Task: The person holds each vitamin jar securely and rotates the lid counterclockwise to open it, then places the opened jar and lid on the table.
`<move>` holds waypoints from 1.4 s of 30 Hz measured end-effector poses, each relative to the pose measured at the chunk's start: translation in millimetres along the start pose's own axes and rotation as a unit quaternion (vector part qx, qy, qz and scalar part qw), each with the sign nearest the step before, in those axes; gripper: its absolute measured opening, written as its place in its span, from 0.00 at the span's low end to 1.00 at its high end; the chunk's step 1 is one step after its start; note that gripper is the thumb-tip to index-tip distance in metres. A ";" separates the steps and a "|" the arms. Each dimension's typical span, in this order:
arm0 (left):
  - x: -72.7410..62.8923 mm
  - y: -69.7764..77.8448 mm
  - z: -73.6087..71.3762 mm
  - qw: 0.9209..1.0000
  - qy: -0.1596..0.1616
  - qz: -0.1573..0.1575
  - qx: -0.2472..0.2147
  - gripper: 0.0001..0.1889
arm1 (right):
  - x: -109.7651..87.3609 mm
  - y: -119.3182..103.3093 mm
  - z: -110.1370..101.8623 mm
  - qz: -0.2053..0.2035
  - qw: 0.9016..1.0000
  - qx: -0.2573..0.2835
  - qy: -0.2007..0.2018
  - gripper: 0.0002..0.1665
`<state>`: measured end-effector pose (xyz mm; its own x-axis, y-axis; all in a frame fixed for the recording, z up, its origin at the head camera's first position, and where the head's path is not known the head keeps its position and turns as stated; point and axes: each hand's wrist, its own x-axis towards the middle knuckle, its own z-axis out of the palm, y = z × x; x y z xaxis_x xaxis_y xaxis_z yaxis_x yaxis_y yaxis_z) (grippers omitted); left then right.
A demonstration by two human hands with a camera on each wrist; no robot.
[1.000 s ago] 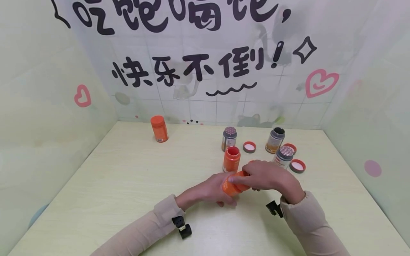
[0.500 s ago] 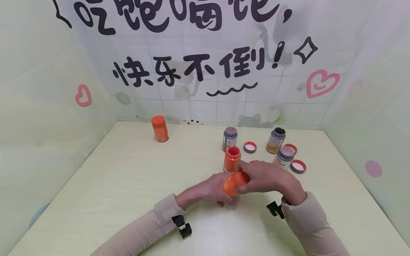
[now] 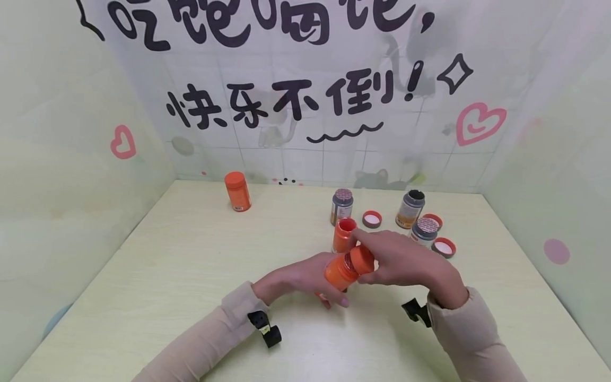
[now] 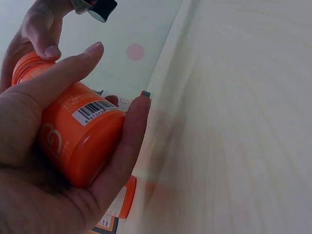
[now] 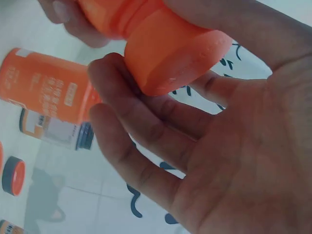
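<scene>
My left hand [image 3: 307, 277] grips an orange plastic bottle [image 3: 337, 274], tilted with its neck toward the right. In the left wrist view, thumb and fingers wrap round the bottle [image 4: 92, 131], its barcode label showing. My right hand [image 3: 410, 261] holds the orange screw cap [image 3: 363, 260] between thumb and fingers. The cap sits askew at the bottle's mouth, and a patterned seal shows in the gap. In the right wrist view the cap [image 5: 170, 56] is pinched, while other fingers are loosely bent below it. An uncapped orange bottle [image 3: 342, 241] stands just behind the hands.
A capped orange bottle [image 3: 238, 195] stands at the back left. A sealed grey bottle [image 3: 341, 208], an open-mouthed grey bottle [image 3: 409, 212] and another sealed grey bottle [image 3: 424, 232] stand at the back right. Red-and-grey caps [image 3: 372, 219] lie upturned among them.
The right hand has tipped the cap away from the bottle's neck, exposing the seal. Both hands have risen slightly, the left shifting a little left with the bottle.
</scene>
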<state>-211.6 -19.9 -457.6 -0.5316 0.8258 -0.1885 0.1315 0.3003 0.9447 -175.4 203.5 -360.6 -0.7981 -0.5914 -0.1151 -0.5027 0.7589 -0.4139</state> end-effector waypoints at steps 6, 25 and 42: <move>-7.7 6.6 -15.0 1.000 0.004 0.007 -0.022 0.28 | -3.4 -0.1 -5.9 -0.009 0.999 -0.004 0.040 0.30; 0.3 -0.4 -76.6 0.965 0.248 -0.016 -0.084 0.31 | -4.7 6.5 -6.3 -0.025 0.996 -0.017 0.087 0.30; 21.5 -46.1 -138.1 0.907 0.416 -0.039 -0.050 0.38 | 2.8 4.7 -2.2 -0.040 0.992 -0.013 0.120 0.29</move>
<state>-344.7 -81.9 -468.2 -0.9891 0.1448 -0.0274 0.0118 0.2631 0.9647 -180.8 206.0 -360.9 -0.8101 -0.5703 0.1359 -0.5730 0.7209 -0.3900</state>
